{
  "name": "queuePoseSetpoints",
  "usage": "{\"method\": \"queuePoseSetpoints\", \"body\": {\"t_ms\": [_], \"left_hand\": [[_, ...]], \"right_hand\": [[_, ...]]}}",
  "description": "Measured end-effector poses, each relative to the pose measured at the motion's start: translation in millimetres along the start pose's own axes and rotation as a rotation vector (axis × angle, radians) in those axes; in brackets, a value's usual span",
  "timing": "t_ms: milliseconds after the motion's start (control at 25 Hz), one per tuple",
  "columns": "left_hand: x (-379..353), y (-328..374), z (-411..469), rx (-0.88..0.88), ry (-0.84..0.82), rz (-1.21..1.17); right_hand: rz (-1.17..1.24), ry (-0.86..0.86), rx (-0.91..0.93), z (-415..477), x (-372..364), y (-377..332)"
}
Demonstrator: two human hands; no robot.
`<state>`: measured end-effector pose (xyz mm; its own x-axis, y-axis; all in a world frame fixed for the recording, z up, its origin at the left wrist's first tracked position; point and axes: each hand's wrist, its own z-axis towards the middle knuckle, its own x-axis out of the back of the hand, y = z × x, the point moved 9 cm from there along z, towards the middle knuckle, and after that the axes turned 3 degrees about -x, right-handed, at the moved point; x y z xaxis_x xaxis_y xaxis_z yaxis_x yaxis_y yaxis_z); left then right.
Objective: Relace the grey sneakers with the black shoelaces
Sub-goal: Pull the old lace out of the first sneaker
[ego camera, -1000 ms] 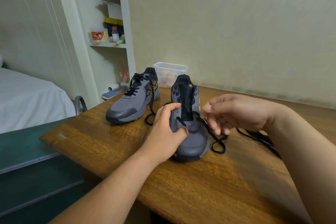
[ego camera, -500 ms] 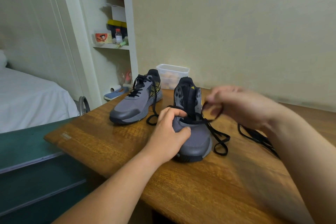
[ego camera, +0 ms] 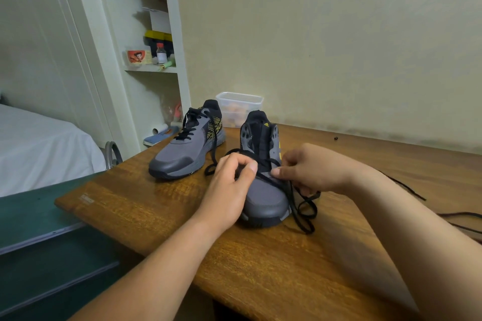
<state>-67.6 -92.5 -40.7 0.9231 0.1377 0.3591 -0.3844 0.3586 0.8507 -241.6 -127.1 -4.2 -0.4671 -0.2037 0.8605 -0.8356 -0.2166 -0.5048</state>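
Lacing step on the near sneaker (ego camera: 263, 198), which stands toe toward the camera at mid-worktop (ego camera: 260, 268). Both hands sit right at the lowest eyelets.
- left hand (ego camera: 227, 190): fingers (ego camera: 242, 161) curled, thumb and forefinger pinching the lace (ego camera: 309, 229) on the shoe's left side. The heel of the hand is against the toe, probably to keep the shoe from sliding.
- right hand (ego camera: 315, 169): thumb pressed to curled fingers, gripping the other run of lace at the right eyelet row. My guess is it's pulling slack through or lining up a tip.
- spare lace lies looped on the worktop beside the toe, so there's plenty left to feed.
- other sneaker (ego camera: 182, 151) is behind and to the left, looks fully laced — likely about half the job done.

Can't see: the lace tips and which eyelet is in use, as the hands cover them. Upper eyelets look empty. More black cord (ego camera: 407, 185) trails to the right, partly behind the forearm — can't tell whether it's the same lace.
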Motion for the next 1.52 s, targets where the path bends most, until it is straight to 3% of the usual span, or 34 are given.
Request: {"method": "queuePoseSetpoints", "body": {"t_ms": [120,200,280,320,480,560,640,760,880,920,1000,1040,1080,1160,1320,1400,1520], "left_hand": [[-1.2,-1.4,1.5,-0.011,0.01,0.07],[-1.5,-3.5,3.0,-0.02,0.014,0.075],[-1.3,-6.1,4.5,-0.015,0.016,0.058],[-1.2,-6.9,4.3,-0.007,0.017,0.05],[2.3,0.4,2.1,-0.004,0.048,0.051],[6.4,7.9,8.0,0.053,0.053,0.161],[13.1,15.6,19.9,0.131,0.014,0.448],[8.6,19.6,34.1,0.112,-0.185,0.673],[17.2,19.1,30.6,0.085,-0.268,0.342],[28.2,20.1,27.8,0.093,-0.179,0.092],[59.8,8.3,23.6,0.143,0.154,-0.521],[68.4,-1.2,19.3,0.175,0.281,-0.726],[70.6,-6.4,15.1,0.194,0.338,-0.759],[60.5,-8.4,10.5,0.218,0.247,-0.508],[25.0,-3.2,12.2,0.203,-0.115,0.18],[19.1,7.3,16.6,0.116,-0.135,0.463],[10.2,10.3,19.5,0.041,-0.116,0.557]], "right_hand": [[0.239,-0.026,0.151,-4.8,5.8,-14.0],[0.684,0.019,0.293,-13.7,31.9,-29.5],[1.065,-0.03,0.319,-19.4,48.2,-33.4],[1.05,-0.042,0.272,-18.3,44.8,-30.7],[0.145,-0.013,-0.046,-3.7,-2.6,5.0],[0.088,-0.02,-0.033,-0.7,-9.7,3.1],[0.071,0.004,0.022,-1.4,-5.1,-4.4],[-0.005,0.031,0.041,-3.0,-1.6,-7.8],[-0.021,0.043,0.015,-3.3,-3.9,-7.2],[-0.035,0.058,0.015,-2.6,-2.9,-7.4],[-0.061,0.07,0.022,-1.5,-3.4,-8.3],[-0.055,0.063,0.021,-0.9,-5.2,-7.7],[-0.029,0.054,0.014,-0.9,-6.5,-7.1],[0.069,0.046,-0.01,-0.3,-4.3,-3.5],[0.216,0.134,-0.013,1.4,9.1,6.5],[0.194,0.141,0.003,2.5,9.2,5.9],[0.456,0.051,-0.05,-1.3,13.1,8.4]]}}
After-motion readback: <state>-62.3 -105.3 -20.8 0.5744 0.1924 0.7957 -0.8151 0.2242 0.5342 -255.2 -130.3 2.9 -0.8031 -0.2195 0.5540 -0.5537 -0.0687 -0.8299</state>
